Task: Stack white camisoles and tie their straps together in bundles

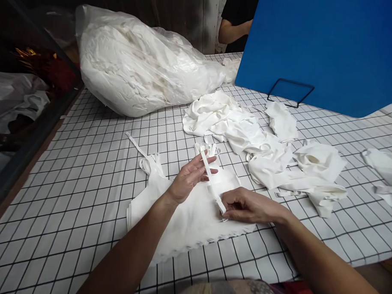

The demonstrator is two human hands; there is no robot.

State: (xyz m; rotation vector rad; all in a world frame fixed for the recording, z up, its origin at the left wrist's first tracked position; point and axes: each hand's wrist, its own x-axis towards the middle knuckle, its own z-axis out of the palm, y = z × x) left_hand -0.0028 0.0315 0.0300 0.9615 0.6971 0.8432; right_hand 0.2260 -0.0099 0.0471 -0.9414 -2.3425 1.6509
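Both hands work one white strap (211, 175) over the flat garment (187, 215) near centre: left hand (190, 177) spread under it, right hand (245, 205) pinching its end. A loose pinch could let it slip.

A plastic bag of white cloth (137, 67), a blue board (328, 48) and loose white pieces (273, 145) lie on the checked table (86, 160).

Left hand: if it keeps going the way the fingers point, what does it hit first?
Probably the white strap stretched between both hands; the left hand fingertips already touch it. Beyond lies the loose white cloth pile, though depth is unclear.
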